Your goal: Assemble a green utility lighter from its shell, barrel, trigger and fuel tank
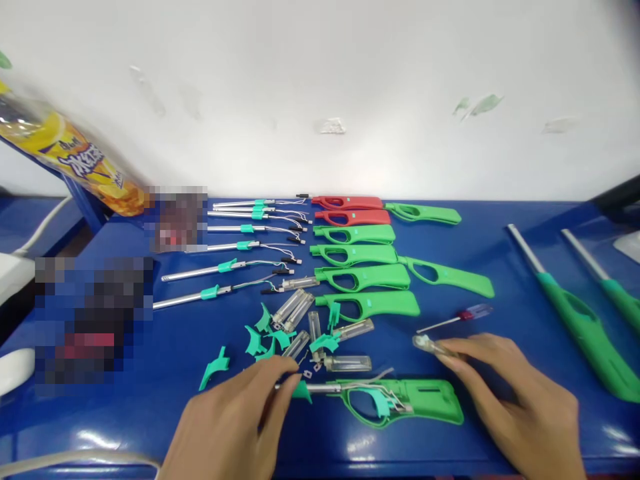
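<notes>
My left hand (233, 417) is closed in a pinch around the metal lighter tube (324, 388), close to its teal collar (301, 392). That tube meets the front of an open green lighter shell half (433, 399), which lies flat with thin wires and a teal trigger (383, 403) inside. To the right of the shell, my right hand (515, 403) pinches a small clear fuel tank (425, 343) between thumb and fingers, lifted off the table. A screwdriver (467, 315) with a clear red-and-blue handle lies just beyond it. Loose fuel tanks (349, 363) and teal triggers (215, 368) are scattered beyond my left hand.
Metal tubes with wires (200, 269) lie in a column at left. Beside them are green shell halves (367, 305) and red ones (350, 203). Green lighters (575, 333) rest at right. A drink bottle (75, 150) stands at far left, near pixelated items. A white wall closes the back.
</notes>
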Available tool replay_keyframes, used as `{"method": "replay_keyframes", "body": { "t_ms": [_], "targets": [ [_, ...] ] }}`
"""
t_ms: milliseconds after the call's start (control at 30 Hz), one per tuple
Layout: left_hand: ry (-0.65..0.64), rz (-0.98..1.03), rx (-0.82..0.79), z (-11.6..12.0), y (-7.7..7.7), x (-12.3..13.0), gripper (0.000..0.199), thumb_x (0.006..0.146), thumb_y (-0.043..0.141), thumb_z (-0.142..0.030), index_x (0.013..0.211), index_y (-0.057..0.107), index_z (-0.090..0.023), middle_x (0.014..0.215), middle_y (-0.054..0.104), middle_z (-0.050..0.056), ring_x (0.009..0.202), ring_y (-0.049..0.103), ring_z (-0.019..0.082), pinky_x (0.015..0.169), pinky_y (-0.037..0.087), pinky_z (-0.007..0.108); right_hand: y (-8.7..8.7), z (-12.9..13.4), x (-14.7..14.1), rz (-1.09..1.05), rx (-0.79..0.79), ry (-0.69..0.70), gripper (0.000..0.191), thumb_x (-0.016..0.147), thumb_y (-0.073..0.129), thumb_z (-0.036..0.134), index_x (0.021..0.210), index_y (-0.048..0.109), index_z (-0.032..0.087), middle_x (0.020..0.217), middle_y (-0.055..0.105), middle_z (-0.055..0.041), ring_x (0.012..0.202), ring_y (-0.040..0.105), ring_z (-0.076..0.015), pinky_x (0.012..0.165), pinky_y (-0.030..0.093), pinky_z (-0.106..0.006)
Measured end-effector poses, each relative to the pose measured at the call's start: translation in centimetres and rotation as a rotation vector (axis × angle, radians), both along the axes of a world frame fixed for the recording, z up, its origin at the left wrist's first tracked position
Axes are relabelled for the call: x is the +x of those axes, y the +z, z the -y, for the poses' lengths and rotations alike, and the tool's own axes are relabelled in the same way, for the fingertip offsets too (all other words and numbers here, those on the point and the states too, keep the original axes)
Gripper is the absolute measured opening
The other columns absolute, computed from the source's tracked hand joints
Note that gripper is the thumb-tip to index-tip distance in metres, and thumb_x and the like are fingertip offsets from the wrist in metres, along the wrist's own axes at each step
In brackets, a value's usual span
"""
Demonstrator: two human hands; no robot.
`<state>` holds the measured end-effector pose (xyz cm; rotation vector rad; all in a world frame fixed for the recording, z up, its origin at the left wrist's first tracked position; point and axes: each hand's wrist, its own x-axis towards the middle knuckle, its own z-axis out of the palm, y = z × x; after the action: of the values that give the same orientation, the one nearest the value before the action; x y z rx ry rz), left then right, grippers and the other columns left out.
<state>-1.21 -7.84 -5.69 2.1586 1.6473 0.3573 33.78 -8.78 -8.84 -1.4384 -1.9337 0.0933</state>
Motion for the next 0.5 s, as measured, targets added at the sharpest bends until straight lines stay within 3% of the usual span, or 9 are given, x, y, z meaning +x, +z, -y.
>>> {"method": "replay_keyframes", "body": {
  "t_ms": [133,267,500],
  "targets": [
    [-0.045,-0.05,-0.081,-2.1,0.2,0.4,0.021,0.109,0.052,-0.033,0.11,0.073,-0.037,0.085,0.081,-0.011,0.071,0.079,0.017,0.061,0.053,0.025,0.1,0.0,-0.1,0.001,-0.003,0.01,0.008,0.107,0.067,0.026,0.113,0.073,0.026,0.098,0.078,-0.0001,0.089,0.07,-0.0202,0.088,0.049,-0.034],
    [-0.108,-0.121,-0.117,-2.9,0.0,1.2,0.019,0.104,0.056,-0.028,0.105,0.074,-0.033,0.091,0.082,-0.007,0.077,0.081,0.02,0.062,0.052,0.025,0.0,0.1,0.0,-0.008,-0.009,0.0,0.007,0.107,0.067,0.026,0.112,0.072,0.026,0.098,0.078,0.0,0.088,0.071,-0.0208,0.088,0.049,-0.035],
    [-0.237,-0.087,-0.045,-3.4,-0.4,1.3,0.039,0.107,0.038,-0.02,0.097,0.075,-0.029,0.089,0.081,-0.001,0.077,0.08,0.016,0.06,0.052,0.017,0.2,-0.3,-0.1,-0.039,-0.004,0.011,0.009,0.104,0.07,0.023,0.111,0.074,0.027,0.097,0.08,0.0002,0.086,0.074,-0.0204,0.087,0.054,-0.035]
  ]
}}
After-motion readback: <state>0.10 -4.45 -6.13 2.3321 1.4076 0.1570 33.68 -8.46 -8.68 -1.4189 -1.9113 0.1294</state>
